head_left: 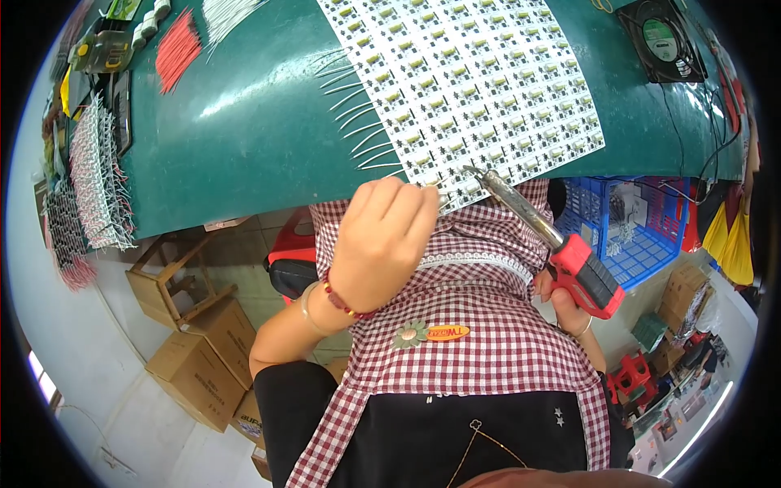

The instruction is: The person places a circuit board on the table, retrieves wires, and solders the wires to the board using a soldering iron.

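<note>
A white panel of small repeated circuit boards (pixel 488 89) lies on the green tabletop, reaching over its near edge. Several thin white wires (pixel 358 110) stick out along the panel's left side. My left hand (pixel 382 236) is closed in a pinch at the panel's near left corner; whatever its fingertips hold is hidden. In my right hand (pixel 565 305) is a soldering iron (pixel 533 220) with a red and black handle. The iron slants up and left, its bent tip over the nearest boards, close to my left fingertips. Whether the tip touches a board is unclear.
Bundles of red wires (pixel 177 50) and white wires (pixel 228 20) lie at the far left. Stacked wired boards (pixel 102 175) hang over the left edge. A black fan (pixel 661 41) stands far right. Below are a blue crate (pixel 626 228) and cardboard boxes (pixel 199 370).
</note>
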